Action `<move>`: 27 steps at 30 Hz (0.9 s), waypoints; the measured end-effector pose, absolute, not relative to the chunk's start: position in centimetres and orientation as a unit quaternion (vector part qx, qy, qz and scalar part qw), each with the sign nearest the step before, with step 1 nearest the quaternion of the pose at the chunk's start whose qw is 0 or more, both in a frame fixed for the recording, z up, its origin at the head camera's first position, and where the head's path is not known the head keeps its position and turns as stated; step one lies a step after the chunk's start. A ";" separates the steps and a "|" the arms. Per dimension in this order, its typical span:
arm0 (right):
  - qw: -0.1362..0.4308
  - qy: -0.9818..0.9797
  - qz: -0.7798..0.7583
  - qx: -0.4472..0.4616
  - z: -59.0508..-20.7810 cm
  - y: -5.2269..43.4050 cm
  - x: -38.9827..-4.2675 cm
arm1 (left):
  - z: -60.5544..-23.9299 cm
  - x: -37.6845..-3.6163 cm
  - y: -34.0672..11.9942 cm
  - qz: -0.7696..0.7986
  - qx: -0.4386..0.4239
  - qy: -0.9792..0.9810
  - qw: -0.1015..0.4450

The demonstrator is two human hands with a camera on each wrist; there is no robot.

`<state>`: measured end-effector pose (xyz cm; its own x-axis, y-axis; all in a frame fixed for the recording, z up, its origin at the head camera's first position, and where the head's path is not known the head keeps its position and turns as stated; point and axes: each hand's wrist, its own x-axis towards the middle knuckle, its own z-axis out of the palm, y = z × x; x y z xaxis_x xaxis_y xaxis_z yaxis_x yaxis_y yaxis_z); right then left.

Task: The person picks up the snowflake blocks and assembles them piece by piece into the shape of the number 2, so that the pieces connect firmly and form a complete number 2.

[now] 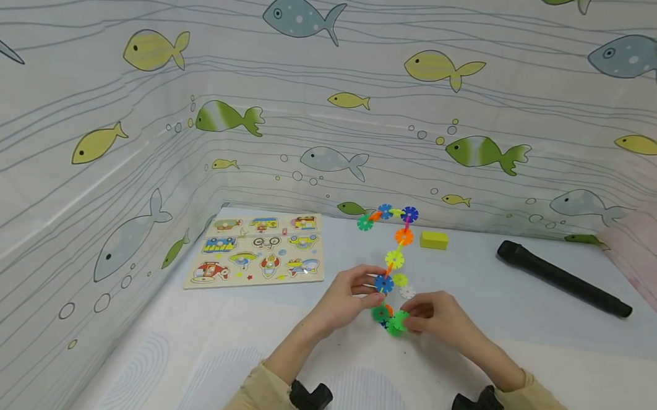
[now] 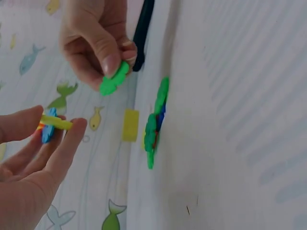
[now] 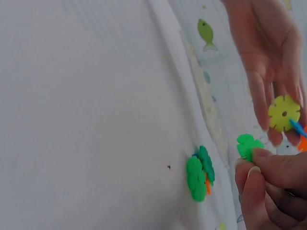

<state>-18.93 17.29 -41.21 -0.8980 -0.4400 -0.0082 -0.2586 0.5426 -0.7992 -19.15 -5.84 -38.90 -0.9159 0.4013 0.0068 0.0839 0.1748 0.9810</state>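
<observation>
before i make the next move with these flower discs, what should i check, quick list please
1. Right hand has a firm-looking pinch on a green disc: ok.
2. Left hand holds the chain: ok.
3. Green disc touches the yellow disc at the left hand: not ok, a gap shows.
4. Slots of those two lined up: cannot tell.
5. Lower green discs joined to the chain: cannot tell.
6. Yellow block clear of both hands: ok.
</observation>
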 end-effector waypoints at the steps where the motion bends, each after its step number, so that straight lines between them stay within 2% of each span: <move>1: 0.110 0.864 -0.449 -0.201 -41.1 17.0 -18.7 | -38.9 -19.1 -5.8 0.621 0.162 0.756 0.127; 8: 0.170 0.809 -0.517 -0.224 -40.8 15.3 -17.4 | -39.1 -18.9 -5.6 0.621 0.172 0.754 0.129; 17: 0.141 0.798 -0.536 -0.235 -41.4 14.9 -17.0 | -39.0 -18.6 -5.2 0.612 0.184 0.757 0.135; 27: 0.175 0.780 -0.562 -0.213 -41.4 14.8 -17.0 | -39.1 -18.6 -5.1 0.608 0.182 0.761 0.138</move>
